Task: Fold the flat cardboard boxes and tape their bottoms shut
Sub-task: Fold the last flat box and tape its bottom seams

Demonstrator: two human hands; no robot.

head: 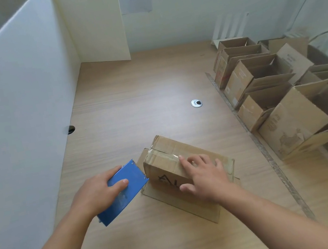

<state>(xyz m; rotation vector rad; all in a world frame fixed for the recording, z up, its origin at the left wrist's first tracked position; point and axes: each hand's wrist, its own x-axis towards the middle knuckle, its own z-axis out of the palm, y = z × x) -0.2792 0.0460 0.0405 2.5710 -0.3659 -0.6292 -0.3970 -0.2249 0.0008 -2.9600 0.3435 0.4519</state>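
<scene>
Near the table's (132, 99) front edge, left hand (98, 193) grips a tape dispenser (133, 174), roll hidden; right hand (205, 174), fingers spread, presses the box (165, 159), half-covering its print.

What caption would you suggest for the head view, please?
Left hand grips a blue tape dispenser at a cardboard box while the right hand presses its top.

Cardboard box (165, 159): side lettering runs under the right hand (204, 174) and is legible only in part. Left of the box, the left hand (98, 193) covers much of the blue tape dispenser (132, 173). Right of the box, the stacked boxes (289, 122) are cut off by the frame edge, and their print is too small to read.
</scene>
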